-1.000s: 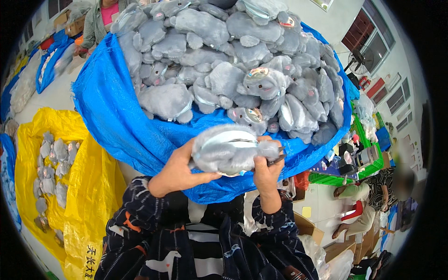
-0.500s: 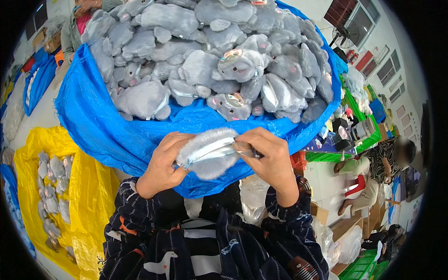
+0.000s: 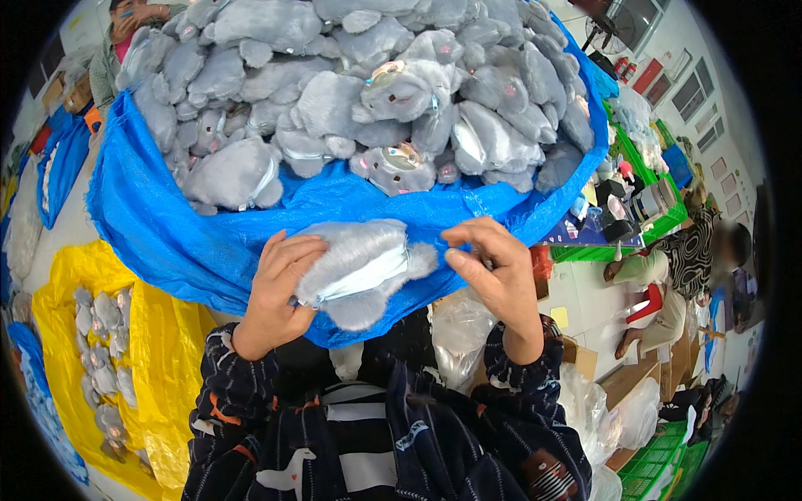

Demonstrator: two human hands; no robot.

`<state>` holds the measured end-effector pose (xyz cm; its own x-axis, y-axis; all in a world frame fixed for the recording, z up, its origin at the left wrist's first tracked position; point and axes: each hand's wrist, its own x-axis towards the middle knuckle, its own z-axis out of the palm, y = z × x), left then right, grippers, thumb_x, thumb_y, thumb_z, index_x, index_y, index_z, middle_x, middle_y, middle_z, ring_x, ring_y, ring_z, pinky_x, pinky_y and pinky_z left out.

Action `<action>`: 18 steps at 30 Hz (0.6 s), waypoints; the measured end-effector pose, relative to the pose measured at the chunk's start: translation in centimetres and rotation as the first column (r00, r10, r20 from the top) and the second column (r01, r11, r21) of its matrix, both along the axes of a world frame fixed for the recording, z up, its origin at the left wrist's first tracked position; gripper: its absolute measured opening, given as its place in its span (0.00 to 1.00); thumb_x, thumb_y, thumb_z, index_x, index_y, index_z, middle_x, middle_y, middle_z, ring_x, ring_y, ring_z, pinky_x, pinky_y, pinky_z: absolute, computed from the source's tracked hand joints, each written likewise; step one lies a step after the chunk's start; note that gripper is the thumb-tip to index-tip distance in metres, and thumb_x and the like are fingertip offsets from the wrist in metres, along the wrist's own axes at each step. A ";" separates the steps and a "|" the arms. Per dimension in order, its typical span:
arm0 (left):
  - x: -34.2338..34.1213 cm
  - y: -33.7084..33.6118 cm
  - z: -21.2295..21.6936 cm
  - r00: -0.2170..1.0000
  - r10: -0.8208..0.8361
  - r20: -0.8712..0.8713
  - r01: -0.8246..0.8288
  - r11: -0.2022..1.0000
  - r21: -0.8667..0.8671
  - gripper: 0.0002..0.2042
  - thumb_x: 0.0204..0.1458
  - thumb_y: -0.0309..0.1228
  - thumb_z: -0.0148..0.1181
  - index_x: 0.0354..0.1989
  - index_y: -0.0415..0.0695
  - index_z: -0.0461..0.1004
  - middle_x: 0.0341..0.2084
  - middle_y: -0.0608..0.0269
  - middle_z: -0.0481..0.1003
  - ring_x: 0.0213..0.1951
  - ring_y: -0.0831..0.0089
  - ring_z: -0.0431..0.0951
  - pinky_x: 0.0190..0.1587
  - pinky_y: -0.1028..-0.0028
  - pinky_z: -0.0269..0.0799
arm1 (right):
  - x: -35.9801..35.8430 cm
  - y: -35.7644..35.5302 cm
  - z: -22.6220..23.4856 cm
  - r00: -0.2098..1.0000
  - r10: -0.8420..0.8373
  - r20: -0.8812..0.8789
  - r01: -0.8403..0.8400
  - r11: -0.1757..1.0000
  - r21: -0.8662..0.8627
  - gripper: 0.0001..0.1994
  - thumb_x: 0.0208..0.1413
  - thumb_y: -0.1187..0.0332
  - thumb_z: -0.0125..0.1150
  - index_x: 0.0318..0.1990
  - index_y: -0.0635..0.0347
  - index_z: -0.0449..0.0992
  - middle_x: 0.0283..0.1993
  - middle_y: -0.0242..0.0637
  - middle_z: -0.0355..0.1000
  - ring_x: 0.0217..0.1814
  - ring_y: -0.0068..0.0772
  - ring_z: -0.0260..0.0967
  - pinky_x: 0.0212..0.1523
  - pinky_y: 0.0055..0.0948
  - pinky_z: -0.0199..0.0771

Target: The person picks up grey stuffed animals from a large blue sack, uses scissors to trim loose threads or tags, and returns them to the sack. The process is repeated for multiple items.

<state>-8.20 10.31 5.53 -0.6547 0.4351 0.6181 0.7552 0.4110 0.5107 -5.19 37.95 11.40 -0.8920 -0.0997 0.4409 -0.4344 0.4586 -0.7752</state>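
Observation:
A grey plush animal (image 3: 355, 250) with a long white zipper strip along its body is in my left hand (image 3: 280, 284). The left fingers are closed round its left end, close to the zipper pull. Just right of the toy, my right hand (image 3: 497, 275) is off it, thumb and forefinger apart. Its other fingers are curled, and a dark spot between them is too small to make out. Beyond both hands, a big blue woven sack (image 3: 209, 263) is heaped with similar grey plush animals (image 3: 322, 108), some showing zippers or pink noses.
At lower left a yellow sack (image 3: 167, 359) holds smaller grey plush toys (image 3: 102, 367). Clear plastic bags (image 3: 459, 334) and cardboard (image 3: 622, 388) lie right of me. Green crates (image 3: 668, 230) with assorted items stand farther right. One person (image 3: 685, 259) sits there; another (image 3: 104, 75) is at far left.
My right hand has let go of the plush toy's right end and moved slightly right. A shiny dark object seen at its fingertips no longer shows there. The toy has been tilted, its right end raised.

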 end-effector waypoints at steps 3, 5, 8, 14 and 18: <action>0.3 0.4 -0.3 0.999 0.010 -0.053 -0.012 0.999 -0.040 0.25 0.33 0.19 0.56 0.47 0.39 0.71 0.47 0.58 0.72 0.52 0.58 0.70 0.60 0.53 0.54 | -0.4 -1.3 -1.6 0.993 0.104 -0.061 -0.096 0.988 0.120 0.07 0.46 0.76 0.63 0.35 0.65 0.76 0.30 0.34 0.70 0.28 0.21 0.61 0.27 0.20 0.58; 0.4 0.7 -0.5 0.997 0.032 -0.068 -0.035 0.998 -0.047 0.25 0.32 0.19 0.55 0.46 0.39 0.71 0.47 0.57 0.72 0.52 0.58 0.70 0.60 0.53 0.54 | -0.1 -2.4 -2.8 0.995 0.084 -0.059 -0.081 0.995 0.054 0.04 0.46 0.76 0.63 0.31 0.65 0.75 0.26 0.35 0.68 0.26 0.22 0.60 0.26 0.22 0.59; 0.3 0.5 -0.5 0.997 0.045 -0.057 -0.046 0.999 -0.016 0.26 0.31 0.18 0.54 0.46 0.39 0.71 0.46 0.57 0.72 0.52 0.58 0.70 0.60 0.53 0.54 | 0.4 -2.1 -3.9 0.987 0.155 -0.046 -0.159 0.980 -0.121 0.05 0.47 0.77 0.64 0.29 0.65 0.73 0.27 0.34 0.67 0.24 0.22 0.59 0.24 0.21 0.57; 0.0 0.3 -0.5 0.998 0.058 -0.036 -0.058 0.998 -0.006 0.26 0.29 0.19 0.54 0.46 0.38 0.70 0.46 0.56 0.71 0.52 0.56 0.70 0.59 0.53 0.55 | 2.7 -1.2 -4.3 0.977 0.210 -0.038 -0.212 0.977 -0.026 0.10 0.47 0.71 0.65 0.36 0.65 0.75 0.28 0.34 0.68 0.26 0.24 0.62 0.26 0.23 0.60; -0.1 0.4 -0.6 0.997 0.067 -0.034 -0.066 0.997 0.026 0.27 0.29 0.19 0.54 0.46 0.37 0.70 0.46 0.54 0.71 0.52 0.56 0.70 0.59 0.53 0.56 | 3.6 -0.7 -4.9 0.996 0.053 -0.071 -0.042 0.988 0.149 0.22 0.45 0.70 0.67 0.49 0.66 0.72 0.33 0.39 0.68 0.29 0.30 0.67 0.28 0.25 0.67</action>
<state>-8.34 10.69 4.93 -0.6595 0.3752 0.6513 0.7441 0.4485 0.4951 -1.62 37.27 6.51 -0.8500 -0.2100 0.4831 -0.5124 0.5423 -0.6659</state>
